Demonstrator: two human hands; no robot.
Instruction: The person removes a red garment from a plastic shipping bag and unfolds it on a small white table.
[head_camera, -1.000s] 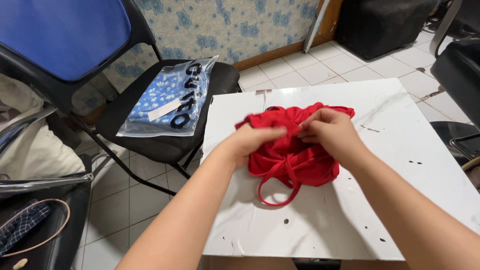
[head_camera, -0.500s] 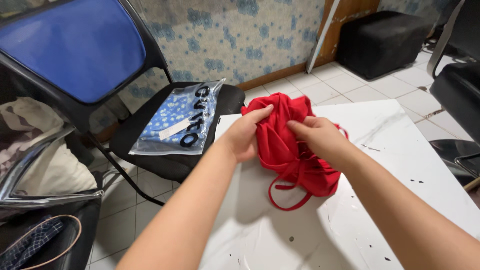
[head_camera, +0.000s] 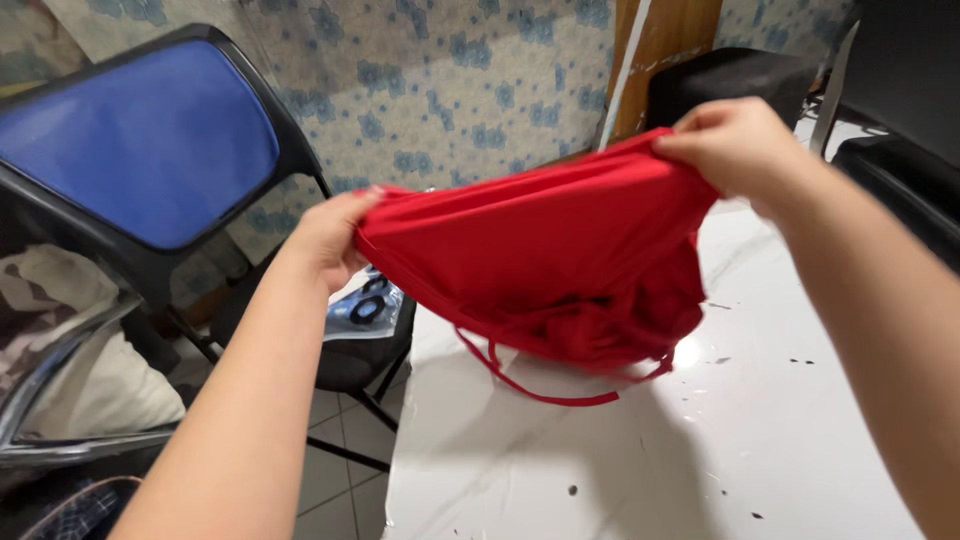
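Observation:
A red garment (head_camera: 545, 255) with thin straps hangs stretched between both my hands, above a white marble-look table (head_camera: 600, 460). My left hand (head_camera: 330, 235) pinches its left edge. At the upper right, my right hand (head_camera: 735, 145) grips the garment's other edge, held higher than the left. The lower part of the garment sags in folds, and its straps dangle just over the tabletop.
A black chair with a blue back (head_camera: 140, 150) stands to the left; a clear plastic bag with blue floral cloth (head_camera: 365, 305) lies on its seat, mostly hidden by the garment. A black box (head_camera: 720, 75) sits by the floral wall. Another dark chair (head_camera: 905, 130) is at right.
Both hands lifted the red garment off the table and pulled apart, spreading it out in the air. The view has tilted up and shifted.

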